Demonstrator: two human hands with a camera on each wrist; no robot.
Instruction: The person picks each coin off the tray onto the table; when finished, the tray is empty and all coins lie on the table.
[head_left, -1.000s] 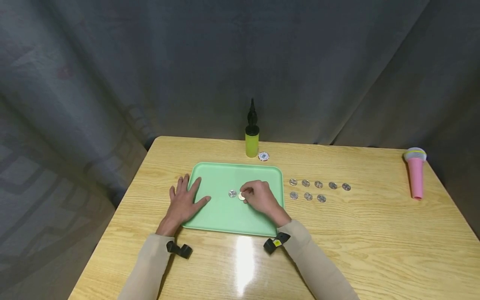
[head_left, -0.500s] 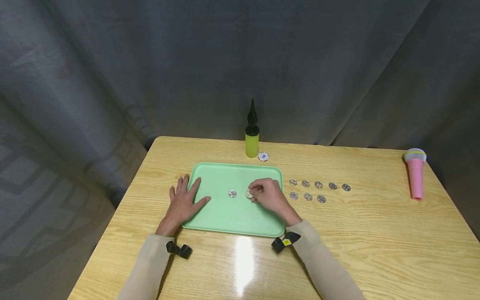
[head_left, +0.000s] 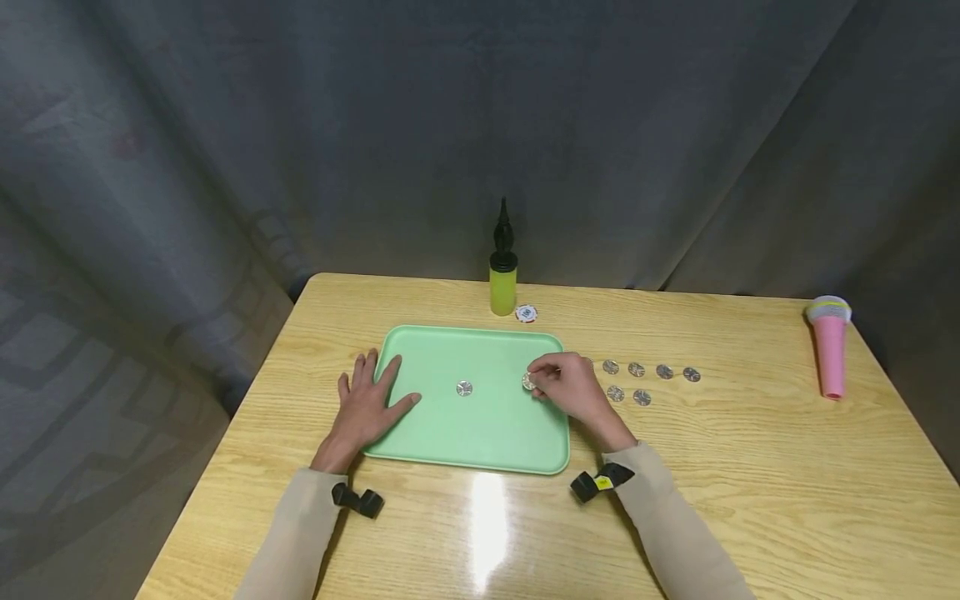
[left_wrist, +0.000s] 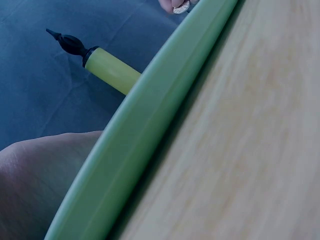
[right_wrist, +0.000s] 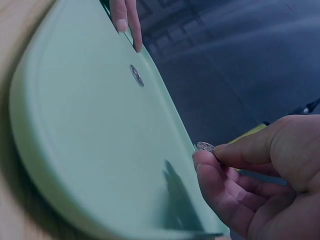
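Between thumb and fingertips my right hand pinches a silver coin, held above the right part of a mint-green tray. One more silver coin lies flat near the middle of the tray. My left hand rests with fingers spread on the tray's left edge, the thumb reaching onto its surface. On the table right of the tray lie several silver coins in two rows. Their left ends are partly hidden behind my right hand in the head view.
Behind the tray stands a yellow-green hand pump with a black nozzle, a white poker chip beside it. A pink toy microphone lies at the far right of the wooden table. A dark curtain hangs behind.
My right hand has lifted the pinched coin off the tray and carried it rightward toward the tray's right edge. The left hand and the other tray coin have stayed put.
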